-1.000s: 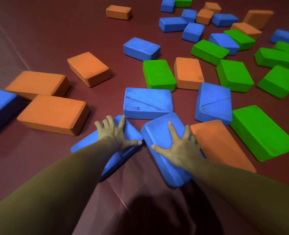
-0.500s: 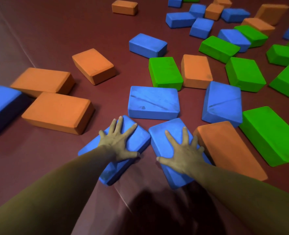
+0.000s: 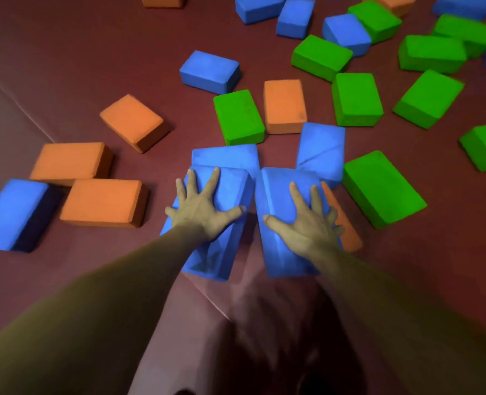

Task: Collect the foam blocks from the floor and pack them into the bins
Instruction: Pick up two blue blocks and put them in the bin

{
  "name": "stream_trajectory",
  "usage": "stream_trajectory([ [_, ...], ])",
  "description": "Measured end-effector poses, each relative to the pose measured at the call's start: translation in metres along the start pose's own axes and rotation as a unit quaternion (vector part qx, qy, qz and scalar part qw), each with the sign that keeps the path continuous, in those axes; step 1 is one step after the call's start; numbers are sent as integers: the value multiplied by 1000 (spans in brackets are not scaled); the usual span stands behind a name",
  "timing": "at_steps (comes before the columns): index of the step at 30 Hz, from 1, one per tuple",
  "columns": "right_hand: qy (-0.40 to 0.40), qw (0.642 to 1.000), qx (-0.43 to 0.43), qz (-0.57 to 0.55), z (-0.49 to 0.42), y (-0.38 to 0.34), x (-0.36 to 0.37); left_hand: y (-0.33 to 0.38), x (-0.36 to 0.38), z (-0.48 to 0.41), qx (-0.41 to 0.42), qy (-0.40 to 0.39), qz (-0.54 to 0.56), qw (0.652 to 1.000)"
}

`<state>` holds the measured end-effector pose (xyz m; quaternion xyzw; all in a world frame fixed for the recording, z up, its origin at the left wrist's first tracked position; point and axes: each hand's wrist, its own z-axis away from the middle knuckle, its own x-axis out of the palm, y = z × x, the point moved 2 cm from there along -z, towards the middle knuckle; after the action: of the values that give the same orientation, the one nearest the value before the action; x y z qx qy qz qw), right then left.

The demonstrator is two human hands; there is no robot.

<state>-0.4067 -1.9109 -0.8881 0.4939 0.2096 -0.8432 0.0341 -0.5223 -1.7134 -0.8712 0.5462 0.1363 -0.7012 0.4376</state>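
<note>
Two blue foam blocks lie side by side on the dark red floor in front of me. My left hand (image 3: 202,208) rests flat with spread fingers on the left blue block (image 3: 224,246). My right hand (image 3: 307,223) presses flat on the right blue block (image 3: 279,201), fingers spread, the outer ones bending over its right edge. A third blue block (image 3: 227,156) lies just beyond the left one, touching it. An orange block (image 3: 347,232) is partly hidden under my right hand's side.
Many more blocks are scattered ahead: orange ones (image 3: 102,202) and a blue one (image 3: 10,213) at the left, green ones (image 3: 381,186) at the right, a mix farther back. A floor mat seam (image 3: 207,295) runs below the hands. No bin is in view.
Both hands have pushed their blue blocks forward and closer together; the left block now touches the blue block beyond it. The view has shifted forward over the blocks.
</note>
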Motion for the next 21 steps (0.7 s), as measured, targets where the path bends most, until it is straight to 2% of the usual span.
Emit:
stream_trajectory([
  [3, 24, 999, 28, -36, 43, 23, -60, 45, -37, 42, 16, -20, 18, 1000],
  [7, 105, 990, 65, -61, 101, 62, -127, 120, -68, 92, 45, -39, 18, 998],
  [13, 85, 973, 181, -120, 173, 137, -213, 237, -79, 159, 94, -62, 75, 991],
  [19, 169, 922, 263, -229, 260, 205, -245, 322, -67, 236, 198, -78, 37, 976],
  [21, 207, 907, 281, -234, 287, 219, -248, 340, -63, 257, 221, -76, 22, 972],
])
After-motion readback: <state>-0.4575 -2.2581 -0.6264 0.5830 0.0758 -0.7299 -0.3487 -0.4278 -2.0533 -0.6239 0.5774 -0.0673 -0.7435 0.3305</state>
